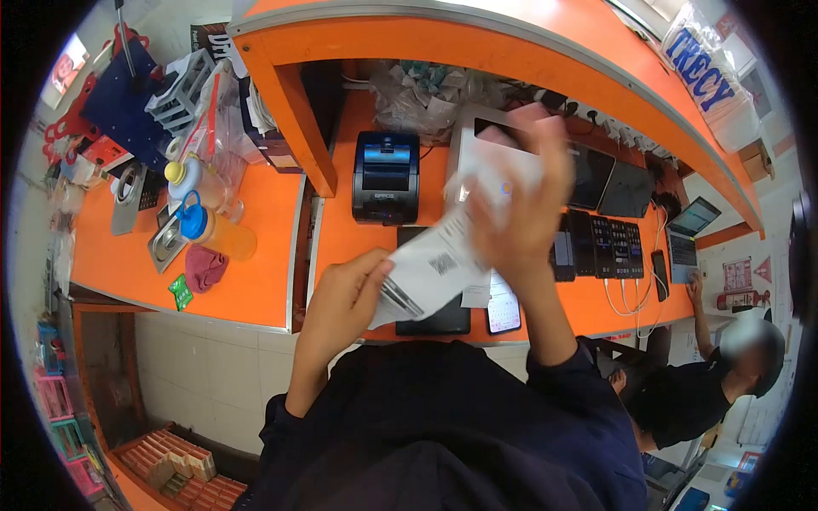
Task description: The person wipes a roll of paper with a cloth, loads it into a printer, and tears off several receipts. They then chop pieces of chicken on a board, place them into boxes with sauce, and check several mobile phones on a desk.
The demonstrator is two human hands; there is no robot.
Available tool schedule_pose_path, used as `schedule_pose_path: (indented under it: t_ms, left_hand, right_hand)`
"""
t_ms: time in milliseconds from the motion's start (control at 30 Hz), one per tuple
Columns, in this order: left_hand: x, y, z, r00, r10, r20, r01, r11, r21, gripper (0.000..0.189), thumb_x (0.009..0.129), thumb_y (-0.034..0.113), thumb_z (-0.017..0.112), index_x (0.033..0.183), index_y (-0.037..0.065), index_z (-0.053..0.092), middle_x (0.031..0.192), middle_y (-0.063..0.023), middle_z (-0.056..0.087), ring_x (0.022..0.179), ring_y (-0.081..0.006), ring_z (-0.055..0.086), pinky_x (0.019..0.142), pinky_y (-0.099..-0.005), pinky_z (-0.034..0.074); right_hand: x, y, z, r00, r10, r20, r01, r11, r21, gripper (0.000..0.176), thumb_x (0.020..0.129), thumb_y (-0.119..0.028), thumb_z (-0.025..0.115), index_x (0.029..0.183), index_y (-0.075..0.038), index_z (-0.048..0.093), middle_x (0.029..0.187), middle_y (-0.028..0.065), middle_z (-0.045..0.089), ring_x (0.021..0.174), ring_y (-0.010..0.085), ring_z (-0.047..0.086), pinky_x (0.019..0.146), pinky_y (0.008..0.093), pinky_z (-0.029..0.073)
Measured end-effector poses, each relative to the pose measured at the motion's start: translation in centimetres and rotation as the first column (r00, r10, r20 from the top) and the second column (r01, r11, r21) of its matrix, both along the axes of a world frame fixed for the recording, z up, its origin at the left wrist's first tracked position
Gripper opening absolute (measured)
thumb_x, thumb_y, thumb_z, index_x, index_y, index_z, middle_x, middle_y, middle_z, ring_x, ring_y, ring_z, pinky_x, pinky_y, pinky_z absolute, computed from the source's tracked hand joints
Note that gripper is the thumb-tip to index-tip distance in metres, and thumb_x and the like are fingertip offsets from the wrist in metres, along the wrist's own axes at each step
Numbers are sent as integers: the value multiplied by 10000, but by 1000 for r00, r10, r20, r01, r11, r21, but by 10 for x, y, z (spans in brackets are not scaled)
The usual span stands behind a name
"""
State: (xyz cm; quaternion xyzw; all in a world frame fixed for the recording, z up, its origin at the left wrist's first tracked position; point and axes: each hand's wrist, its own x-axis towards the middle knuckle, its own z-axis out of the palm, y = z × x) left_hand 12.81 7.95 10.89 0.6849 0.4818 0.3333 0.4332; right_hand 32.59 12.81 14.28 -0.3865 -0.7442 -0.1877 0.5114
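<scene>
The loose, sleeved top (452,417) worn is dark navy

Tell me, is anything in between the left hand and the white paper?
No, nothing visible: the left hand holds one end of the white paper. The right hand, blurred, is near the other end; contact can't be made out.

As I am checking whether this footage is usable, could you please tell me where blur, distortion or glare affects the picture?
Head view: motion blur smears the right hand, while the left hand looks sharper; head view: wide-angle distortion bows the orange shelf, with black filling the corners; head view: a bluish sheen shows on the black printer.
</scene>
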Motion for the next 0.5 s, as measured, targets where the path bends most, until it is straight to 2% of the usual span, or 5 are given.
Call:
schedule_pose_path:
  t_ms: [33,133,233,467,500]
  left_hand:
    - [1,1,0,1000,3,1,-3,1000,3,173,899,138,464,899,-2,567,557,-144,478,470,-173,486,476,-301,355]
    - [4,5,5,977,-143,-156,163,979,122,146,856,133,502,861,9,578,618,-187,520,525,-334,493,501,-317,387]
    - [3,8,0,941,-211,-266,243,966,94,167,867,159,489,843,21,579,616,-175,525,523,-319,505,504,-329,388]
    - [-1,19,-16,905,-423,-49,423,906,-19,241,907,213,434,783,13,486,672,-185,490,643,-357,512,576,-374,402]
    - [-2,22,-23,903,-429,9,429,903,-24,257,916,221,431,789,3,481,646,-159,442,587,-276,488,566,-328,390]
  right_hand:
    - [-6,-12,-5,981,164,102,-138,965,-224,428,706,-158,692,1086,-39,536,1265,179,441,1175,361,425,935,442,362]
    - [-11,-23,-23,839,534,-109,-383,434,-816,322,705,-226,706,962,-65,596,890,114,617,866,299,583,754,355,450]
    - [-1,-12,-31,786,591,-179,-351,188,-917,280,786,-296,627,850,-24,612,709,170,596,685,324,579,625,386,438]
    - [4,-20,-44,704,692,-160,-549,387,-740,196,812,-199,580,680,-56,603,555,131,528,489,309,521,472,403,398]
    - [3,-27,-48,760,649,41,-472,594,-651,150,806,-188,583,709,-74,592,541,113,505,485,287,524,432,388,392]
